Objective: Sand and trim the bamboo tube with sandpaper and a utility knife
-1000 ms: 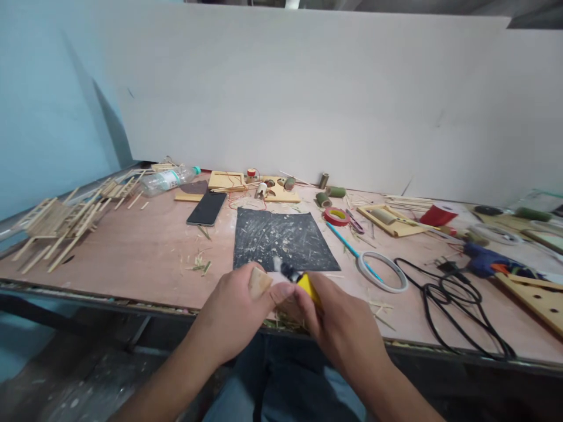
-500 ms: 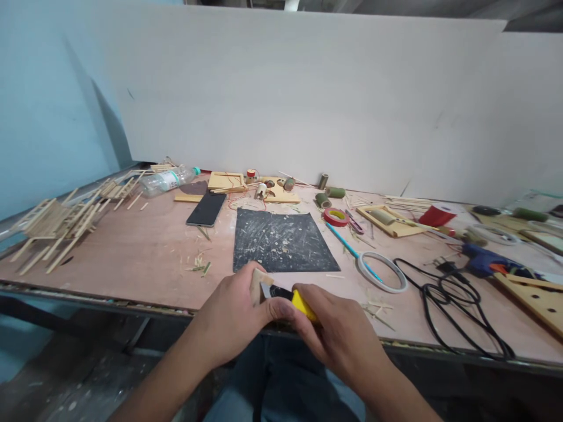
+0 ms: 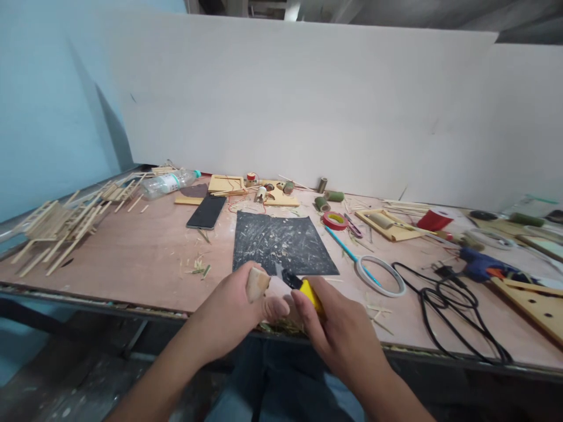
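Note:
My left hand [image 3: 240,310] is closed around a small pale wooden piece [image 3: 257,285], whose cut-looking end shows above the fingers. The rest of the piece is hidden in the palm. In my right hand [image 3: 336,316] is a yellow and black utility knife [image 3: 310,295], its blade out and pointing up and left. A gap separates the blade from the wooden piece. Both hands are over the table's front edge. Just beyond them lies a dark, scuffed sheet [image 3: 285,243] with pale dust and chips on it.
A phone [image 3: 206,212] and plastic bottle [image 3: 169,183] lie left, near stick-built models [image 3: 57,223]. To the right are a white tape roll [image 3: 380,275], red tape [image 3: 335,220], a tangled black cable [image 3: 440,310] and a blue glue gun [image 3: 479,264]. A white panel [image 3: 299,105] stands behind.
The knife blade has come away from the wooden piece, moving right and slightly up. My left thumb no longer meets the right hand. The view has tilted slightly upward.

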Demonstrator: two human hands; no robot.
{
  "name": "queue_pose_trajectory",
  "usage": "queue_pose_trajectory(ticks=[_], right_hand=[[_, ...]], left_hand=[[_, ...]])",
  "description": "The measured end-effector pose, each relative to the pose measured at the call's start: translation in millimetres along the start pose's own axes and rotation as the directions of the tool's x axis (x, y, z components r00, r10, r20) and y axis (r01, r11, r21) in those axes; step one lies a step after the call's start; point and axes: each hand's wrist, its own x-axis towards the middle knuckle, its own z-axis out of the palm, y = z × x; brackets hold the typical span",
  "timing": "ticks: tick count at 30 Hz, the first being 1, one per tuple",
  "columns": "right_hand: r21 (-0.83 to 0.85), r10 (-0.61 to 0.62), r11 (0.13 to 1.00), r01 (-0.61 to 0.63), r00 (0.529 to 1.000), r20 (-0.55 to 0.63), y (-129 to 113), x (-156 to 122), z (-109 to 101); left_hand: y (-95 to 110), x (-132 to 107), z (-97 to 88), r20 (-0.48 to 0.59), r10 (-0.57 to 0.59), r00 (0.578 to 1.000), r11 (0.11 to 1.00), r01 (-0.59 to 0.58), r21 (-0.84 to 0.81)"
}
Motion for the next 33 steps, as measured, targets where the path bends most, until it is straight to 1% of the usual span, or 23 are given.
queue_pose_trajectory(ticks=[1, 3, 5, 8, 14, 16, 18, 22, 25, 27, 30, 32, 33], right_hand=[[0.035, -0.024, 0.999, 0.021, 0.997, 0.074, -0.1, 2.4, -3.7], [0.086, -0.08, 0.994, 0.063, 0.975, 0.208, -0.3, 8.3, -10.4], [0.117, -0.116, 0.989, 0.086, 0.95, 0.289, 0.1, 13.7, -14.5], [0.155, -0.124, 0.985, 0.074, 0.933, 0.337, 1.3, 16.6, -15.9], [0.169, -0.144, 0.982, 0.088, 0.923, 0.357, 1.9, 11.8, -15.1], [0.142, -0.141, 0.985, 0.097, 0.929, 0.342, 2.3, 10.3, -14.0], [0.09, -0.146, 0.988, 0.125, 0.942, 0.303, 3.2, 8.8, -11.9], [-0.042, -0.225, 0.971, 0.234, 0.961, 0.163, 4.0, 5.6, -7.7], [-0.131, -0.264, 0.953, 0.272, 0.962, 0.076, 2.7, 4.2, -5.0], [-0.171, -0.232, 0.957, 0.235, 0.972, 0.034, 2.1, 3.8, -2.6], [-0.208, -0.094, 0.975, 0.079, 0.994, -0.063, 3.2, 3.0, 1.0], [-0.184, -0.044, 0.982, 0.027, 0.995, -0.087, 4.4, 1.8, 1.5], [-0.153, -0.046, 0.988, 0.035, 0.997, -0.065, 4.7, 1.2, 0.8]], left_hand=[[-0.5, 0.4, -2.7, 0.024, 0.007, 1.0, 1.0, -0.007, -0.019], [-1.0, 0.5, -6.4, 0.054, 0.0, 0.999, 0.999, 0.002, -0.042], [-1.0, -0.5, -7.3, 0.052, -0.019, 0.998, 0.999, 0.022, -0.05], [-0.2, -2.9, -4.8, 0.02, -0.036, 0.999, 0.999, 0.037, -0.036], [4.3, -4.6, -2.3, 0.019, -0.028, 0.999, 0.998, 0.026, 0.053], [4.9, -4.1, -1.8, 0.003, -0.039, 0.999, 0.996, 0.039, 0.083], [4.6, -3.4, -0.4, -0.018, -0.05, 0.999, 0.993, 0.051, 0.108], [4.5, -3.7, 4.0, -0.044, -0.043, 0.998, 0.992, 0.048, 0.119], [6.1, -5.8, 7.6, -0.099, -0.067, 0.993, 0.985, 0.081, 0.149], [6.9, -7.1, 10.1, -0.129, -0.063, 0.99, 0.983, 0.084, 0.165], [6.8, -7.1, 12.2, -0.176, -0.048, 0.983, 0.984, 0.076, 0.159], [6.0, -5.8, 11.1, -0.162, -0.04, 0.986, 0.989, 0.062, 0.131], [5.6, -5.0, 9.7, -0.128, -0.032, 0.991, 0.992, 0.047, 0.117]])
